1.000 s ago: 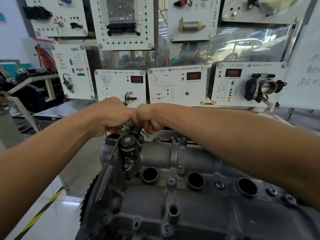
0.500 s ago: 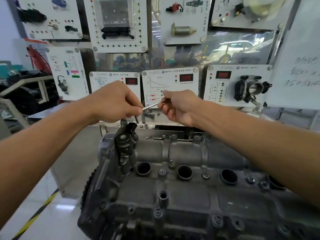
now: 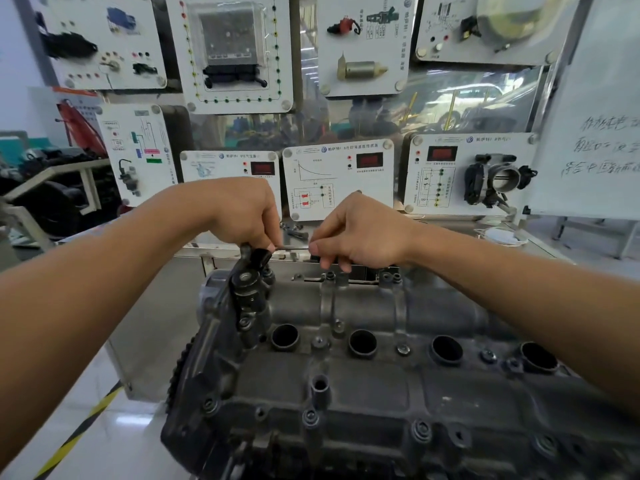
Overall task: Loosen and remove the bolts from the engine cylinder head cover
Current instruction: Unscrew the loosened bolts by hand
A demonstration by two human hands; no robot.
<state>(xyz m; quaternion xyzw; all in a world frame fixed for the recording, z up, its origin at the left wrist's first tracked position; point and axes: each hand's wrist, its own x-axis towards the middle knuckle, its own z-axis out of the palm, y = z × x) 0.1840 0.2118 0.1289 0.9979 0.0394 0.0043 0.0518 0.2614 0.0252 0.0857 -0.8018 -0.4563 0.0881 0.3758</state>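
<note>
I am working at the far edge of the grey cast-metal cylinder head cover, which is sitting low in the middle of my view with its dark round wells facing up. My left hand is curling its fingers downward and pinching one end of a thin silver metal rod. My right hand is pinching the other end between thumb and forefinger, its remaining fingers hanging curled just above the cover's back rim. The rod is lying level between the two hands, just beside the black upright bracket at the cover's left corner. I cannot tell whether it is a long bolt or a slim key.

Small bolt heads are showing along the centre row and along the near edge, so I am judging the removal as partly done at most. The step in hand seems to be dealing with this one piece at the back-left corner. Next I am expecting to seat it squarely or set it aside, then move to a neighbouring bolt.
</note>
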